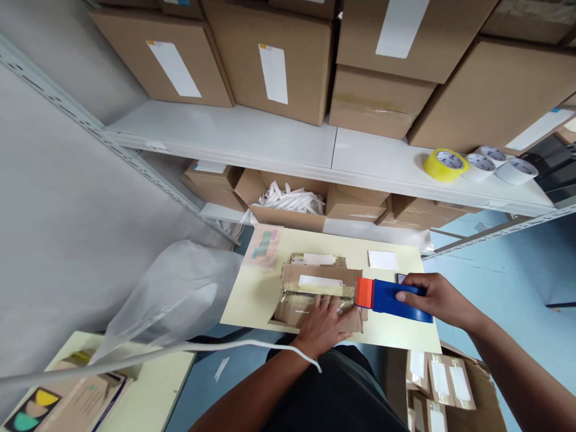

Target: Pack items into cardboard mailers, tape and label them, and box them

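A flat brown cardboard parcel (pixel 315 282) lies on a small pale yellow table (pixel 252 297). A strip of clear tape runs across its middle. My left hand (pixel 321 327) lies flat on the near side of the parcel, fingers spread, pressing it down. My right hand (pixel 438 297) is wrapped round the blue handle of a tape dispenser (pixel 389 296). The dispenser's orange head rests against the parcel's right end. A white card (pixel 383 260) lies on the table behind the dispenser.
A grey metal shelf (pixel 279 141) ahead carries stacked brown boxes (pixel 274 57), a yellow tape roll (pixel 444 164) and white rolls (pixel 495 165). A lower open box holds white pieces (pixel 292 199). A plastic bag (pixel 175 294) sits left. An open box of packets (pixel 443 384) stands lower right.
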Tool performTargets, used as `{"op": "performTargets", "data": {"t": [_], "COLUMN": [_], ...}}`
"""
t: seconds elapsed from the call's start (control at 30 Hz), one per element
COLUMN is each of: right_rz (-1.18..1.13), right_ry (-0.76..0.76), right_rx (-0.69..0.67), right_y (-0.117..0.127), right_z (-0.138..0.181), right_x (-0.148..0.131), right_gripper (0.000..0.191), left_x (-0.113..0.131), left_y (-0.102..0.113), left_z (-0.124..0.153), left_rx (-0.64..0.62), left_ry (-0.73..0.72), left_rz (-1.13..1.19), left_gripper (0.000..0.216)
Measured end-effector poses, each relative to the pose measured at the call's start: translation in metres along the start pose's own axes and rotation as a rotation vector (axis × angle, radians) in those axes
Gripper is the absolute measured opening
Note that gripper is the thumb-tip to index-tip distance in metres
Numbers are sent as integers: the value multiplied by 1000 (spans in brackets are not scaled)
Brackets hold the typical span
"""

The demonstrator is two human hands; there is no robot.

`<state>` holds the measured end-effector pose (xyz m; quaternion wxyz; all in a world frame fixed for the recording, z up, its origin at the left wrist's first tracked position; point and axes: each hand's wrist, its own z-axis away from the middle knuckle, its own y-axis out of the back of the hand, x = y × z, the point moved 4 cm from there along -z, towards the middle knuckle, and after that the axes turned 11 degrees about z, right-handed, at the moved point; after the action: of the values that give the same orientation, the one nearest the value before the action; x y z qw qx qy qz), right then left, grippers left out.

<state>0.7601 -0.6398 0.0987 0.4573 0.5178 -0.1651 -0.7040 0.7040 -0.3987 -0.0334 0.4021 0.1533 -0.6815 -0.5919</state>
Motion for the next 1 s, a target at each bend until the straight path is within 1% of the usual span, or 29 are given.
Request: {"op": "performTargets", "data": {"t": [0.13, 0.23, 0.33, 0.43, 0.53, 0.6, 0.63, 0.7, 0.73, 0.77, 0.8, 0.87, 0.9, 1.0], "right_rz": [-9, 24, 17, -15, -25, -29, -37, -68, -86, -101, -113, -131, -143, -170], "right_ry": [-9, -18, -7, -5, -19, -33, -38, -40, -35, -27, -18, -5, -6, -28], "right_rx": [30, 50, 54, 50, 67, 82, 84, 76, 69, 64, 61, 63, 59, 50], "right_y": [4, 3, -5, -16, -27, -33, -35, -39, -40, -41, -41, -41, -41, -40], "right_z": [-2, -9, -18, -24, -30, -32, -33, -34, -34, -33, -32, -27, -24, -17], "right_x": [2, 9, 15, 18, 23, 27, 29, 33, 33, 33, 32, 29, 27, 22], "right_gripper": [47, 48, 49, 51, 52, 52, 52, 52, 51, 51, 50, 50, 50, 50], "left_x": [7, 6, -4, -18, -24, -23, -23, -24, -25, -28, -32, -43, -50, -67], "left_y": [2, 4, 3, -2, -8, -10, -10, -7, -5, -2, 2, 8, 10, 9], "left_z": [4, 5, 7, 12, 19, 22, 23, 22, 21, 20, 20, 20, 20, 25], "left_rx": [14, 30, 75, 127, 212, 264, 271, 235, 197, 157, 122, 80, 76, 101], "left_ry": [-44, -80, -111, -128, -180, -235, -257, -274, -274, -272, -264, -228, -201, -129], "left_rz": [-43, -56, -41, -18, -47, -79, -86, -68, -47, -26, -11, -11, -24, -90], "left_gripper": [84, 88, 84, 81, 78, 70, 64, 53, 54, 61, 73, 93, 96, 92]}}
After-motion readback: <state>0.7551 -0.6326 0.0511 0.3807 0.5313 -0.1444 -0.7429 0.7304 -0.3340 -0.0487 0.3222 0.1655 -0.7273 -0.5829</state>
